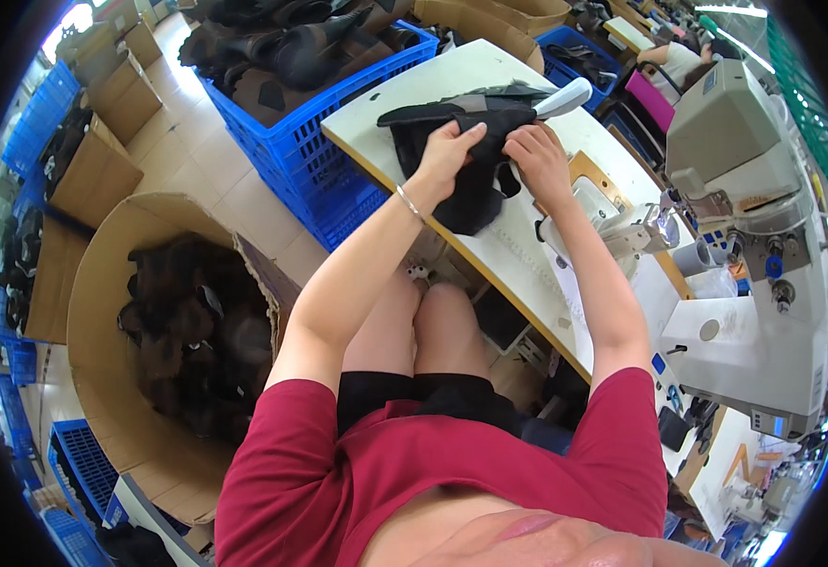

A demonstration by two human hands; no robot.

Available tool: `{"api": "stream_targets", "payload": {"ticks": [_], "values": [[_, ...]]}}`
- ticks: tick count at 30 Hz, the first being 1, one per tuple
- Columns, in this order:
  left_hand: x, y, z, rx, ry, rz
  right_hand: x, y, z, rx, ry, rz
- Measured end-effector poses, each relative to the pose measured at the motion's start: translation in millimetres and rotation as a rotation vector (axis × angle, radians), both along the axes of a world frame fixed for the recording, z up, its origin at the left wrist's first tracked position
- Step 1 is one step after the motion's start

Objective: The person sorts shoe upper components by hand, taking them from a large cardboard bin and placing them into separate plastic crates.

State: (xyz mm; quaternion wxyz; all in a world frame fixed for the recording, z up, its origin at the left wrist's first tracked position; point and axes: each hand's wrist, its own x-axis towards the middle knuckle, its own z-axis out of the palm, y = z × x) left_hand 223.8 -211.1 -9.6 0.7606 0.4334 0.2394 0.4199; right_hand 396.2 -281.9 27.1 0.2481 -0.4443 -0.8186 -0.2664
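Note:
A floppy black fabric piece (473, 202) hangs over the edge of the white sewing table (367, 123), between my two hands. My left hand (448, 159), with a bangle on the wrist, grips its upper left part, thumb on top. My right hand (539, 163) has its fingers bent over the piece's right part; the fingertips are partly hidden. More dark and grey pieces lie flat on the table just beyond my hands. A smooth white rounded object (565, 97) rests at their right end; its kind I cannot make out.
Right of my right forearm stands a sewing machine (735, 142). A blue crate (310, 142) heaped with dark pieces is beyond the table's left edge. A round cardboard bin (102, 331) with dark pieces stands at my left. Farther right, another person (683, 66) sits.

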Motion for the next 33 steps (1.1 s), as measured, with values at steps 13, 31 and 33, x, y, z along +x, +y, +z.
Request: {"api": "stream_targets", "payload": {"ticks": [13,31,33], "values": [[-173,-250,-81,-0.068,0.256,0.142,-146,-260,-69,-0.413,0.281,0.097],[-192,-245,-18,0.904,0.903,-0.074,156,-487,-56,-0.572,-0.493,-1.616],[-170,-231,-9,1.189,0.928,-0.096,162,-473,-51,-0.645,-0.659,-1.548]]}}
